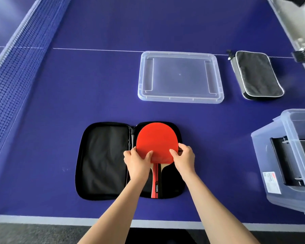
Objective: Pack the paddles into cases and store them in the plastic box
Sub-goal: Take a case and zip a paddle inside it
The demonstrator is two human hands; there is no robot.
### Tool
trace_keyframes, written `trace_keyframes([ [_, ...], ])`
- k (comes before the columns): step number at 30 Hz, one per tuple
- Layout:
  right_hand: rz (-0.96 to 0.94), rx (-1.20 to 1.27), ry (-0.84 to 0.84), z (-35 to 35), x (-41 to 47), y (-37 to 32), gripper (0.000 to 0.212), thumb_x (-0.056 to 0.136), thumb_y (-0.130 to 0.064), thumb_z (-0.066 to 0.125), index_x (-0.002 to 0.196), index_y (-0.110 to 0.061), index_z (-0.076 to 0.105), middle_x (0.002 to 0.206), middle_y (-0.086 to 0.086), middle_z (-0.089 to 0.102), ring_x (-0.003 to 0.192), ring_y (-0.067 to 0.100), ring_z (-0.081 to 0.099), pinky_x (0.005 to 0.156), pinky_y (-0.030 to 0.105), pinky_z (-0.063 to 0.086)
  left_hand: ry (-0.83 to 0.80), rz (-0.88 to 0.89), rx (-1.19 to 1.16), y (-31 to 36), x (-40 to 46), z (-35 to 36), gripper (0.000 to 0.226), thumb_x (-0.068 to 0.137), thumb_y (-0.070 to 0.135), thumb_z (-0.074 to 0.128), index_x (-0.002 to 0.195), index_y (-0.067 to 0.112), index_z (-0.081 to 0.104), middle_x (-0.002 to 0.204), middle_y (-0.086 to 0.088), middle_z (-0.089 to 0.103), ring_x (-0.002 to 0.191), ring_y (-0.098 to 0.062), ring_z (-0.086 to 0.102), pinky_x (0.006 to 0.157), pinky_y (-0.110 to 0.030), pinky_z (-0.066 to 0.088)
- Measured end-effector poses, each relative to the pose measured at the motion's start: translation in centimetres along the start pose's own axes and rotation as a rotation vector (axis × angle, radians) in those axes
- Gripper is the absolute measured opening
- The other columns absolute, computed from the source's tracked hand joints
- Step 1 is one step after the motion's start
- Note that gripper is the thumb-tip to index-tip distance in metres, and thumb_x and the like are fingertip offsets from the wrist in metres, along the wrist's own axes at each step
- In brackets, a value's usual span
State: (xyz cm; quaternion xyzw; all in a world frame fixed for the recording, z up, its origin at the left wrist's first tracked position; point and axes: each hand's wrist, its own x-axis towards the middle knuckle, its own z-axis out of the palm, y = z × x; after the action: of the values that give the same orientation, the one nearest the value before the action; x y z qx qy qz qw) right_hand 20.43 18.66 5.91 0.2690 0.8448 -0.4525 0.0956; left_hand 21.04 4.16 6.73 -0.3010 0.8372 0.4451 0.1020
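A black zip case (102, 161) lies open flat on the blue table near the front edge. A red-faced paddle (157, 140) rests in its right half, handle pointing toward me. My left hand (136, 161) pinches the blade's lower left edge, thumb on the red rubber. My right hand (183, 159) grips the lower right edge the same way. A second case (256, 75), black with grey trim and closed, lies at the back right. The clear plastic box (289, 138) stands at the right edge with a dark item inside.
The box's clear lid (180, 76) lies flat behind the open case. The net (12, 71) runs along the left side. The table's white front edge (60, 220) is close to me. A clamp and grey floor show at the far right.
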Motion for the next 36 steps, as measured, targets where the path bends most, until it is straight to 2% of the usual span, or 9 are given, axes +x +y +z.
trace_keyframes([
  [6, -0.012, 0.039, 0.006, 0.0, -0.4, 0.3, 0.051, 0.091, -0.026, 0.062, 0.136, -0.007, 0.047, 0.129, 0.01, 0.05, 0.119, 0.023, 0.05, 0.092, 0.028, 0.041, -0.036, 0.016, 0.037, -0.3, 0.3, -0.4, 0.064, 0.085, 0.045, 0.067, 0.133, 0.006, 0.048, 0.128, -0.008, 0.039, 0.123, -0.026, 0.043, 0.099, -0.037, 0.043],
  [11, -0.084, 0.069, 0.054, -0.5, -2.9, 1.3, 0.047, 0.087, -0.024, 0.067, 0.129, -0.011, 0.051, 0.113, 0.003, 0.053, 0.097, 0.013, 0.054, 0.079, 0.021, 0.041, -0.05, 0.118, 0.04, -1.9, 0.6, -2.9, 0.056, 0.088, 0.043, 0.065, 0.132, 0.011, 0.051, 0.123, -0.004, 0.042, 0.123, -0.023, 0.041, 0.097, -0.027, 0.036],
  [14, -0.09, 0.076, 0.067, -0.6, -5.2, 2.8, 0.042, 0.086, -0.02, 0.069, 0.125, -0.013, 0.055, 0.108, 0.001, 0.056, 0.095, 0.013, 0.055, 0.075, 0.018, 0.044, 0.101, 0.164, 0.116, -4.1, 1.3, -6.5, 0.055, 0.085, 0.034, 0.07, 0.131, 0.01, 0.053, 0.127, -0.013, 0.046, 0.122, -0.03, 0.042, 0.104, -0.036, 0.036],
  [19, -0.044, 0.104, 0.112, -0.8, -8.2, 5.0, 0.039, 0.085, -0.017, 0.069, 0.121, -0.011, 0.057, 0.106, -0.001, 0.055, 0.1, 0.017, 0.056, 0.08, 0.032, 0.052, 0.314, 0.037, 0.323, -10.1, 3.2, -13.4, 0.061, 0.083, 0.034, 0.072, 0.132, 0.006, 0.051, 0.129, -0.02, 0.043, 0.12, -0.041, 0.038, 0.102, -0.055, 0.031],
  [22, -0.044, 0.112, 0.129, -0.7, -9.2, 5.6, 0.036, 0.085, -0.013, 0.069, 0.12, -0.01, 0.059, 0.108, 0.0, 0.055, 0.101, 0.019, 0.058, 0.078, 0.029, 0.052, 0.249, -0.083, 0.342, -12.5, 3.8, -15.6, 0.057, 0.084, 0.035, 0.071, 0.129, 0.005, 0.055, 0.132, -0.019, 0.042, 0.124, -0.041, 0.035, 0.105, -0.055, 0.027],
  [25, -0.05, 0.117, 0.127, -0.6, -9.5, 5.6, 0.036, 0.085, -0.011, 0.069, 0.119, -0.009, 0.059, 0.112, 0.002, 0.055, 0.101, 0.017, 0.057, 0.076, 0.024, 0.05, 0.141, -0.008, 0.257, -13.5, 3.7, -16.2, 0.037, 0.084, 0.023, 0.072, 0.115, 0.005, 0.064, 0.127, -0.014, 0.047, 0.121, -0.037, 0.04, 0.102, -0.052, 0.035],
  [30, -0.037, 0.128, 0.136, -0.5, -9.7, 4.7, 0.034, 0.086, -0.012, 0.068, 0.119, -0.011, 0.059, 0.115, 0.001, 0.055, 0.104, 0.015, 0.055, 0.079, 0.029, 0.051, 0.014, 0.006, -0.265, -12.6, 1.4, -17.5, 0.033, 0.09, -0.002, 0.059, 0.112, 0.021, 0.052, 0.115, -0.005, 0.059, 0.106, -0.028, 0.059, 0.083, -0.038, 0.048],
  [33, -0.05, 0.148, 0.149, -0.6, -10.1, 3.7, 0.033, 0.087, -0.013, 0.068, 0.119, -0.012, 0.059, 0.116, 0.001, 0.055, 0.105, 0.014, 0.055, 0.08, 0.028, 0.051, -0.054, 0.125, -0.378, -10.3, -1.3, -18.4, 0.046, 0.09, -0.004, 0.058, 0.103, 0.039, 0.053, 0.107, 0.001, 0.068, 0.093, -0.021, 0.068, 0.074, -0.033, 0.054],
  [36, -0.107, 0.2, 0.16, -0.7, -10.7, 1.5, 0.031, 0.087, -0.016, 0.068, 0.117, -0.015, 0.06, 0.113, -0.001, 0.057, 0.101, 0.007, 0.055, 0.077, 0.019, 0.048, -0.144, 0.334, -0.313, -7.2, -4.4, -17.8, 0.052, 0.085, -0.003, 0.066, 0.11, 0.042, 0.054, 0.107, 0.015, 0.068, 0.088, -0.007, 0.068, 0.065, -0.021, 0.056],
])
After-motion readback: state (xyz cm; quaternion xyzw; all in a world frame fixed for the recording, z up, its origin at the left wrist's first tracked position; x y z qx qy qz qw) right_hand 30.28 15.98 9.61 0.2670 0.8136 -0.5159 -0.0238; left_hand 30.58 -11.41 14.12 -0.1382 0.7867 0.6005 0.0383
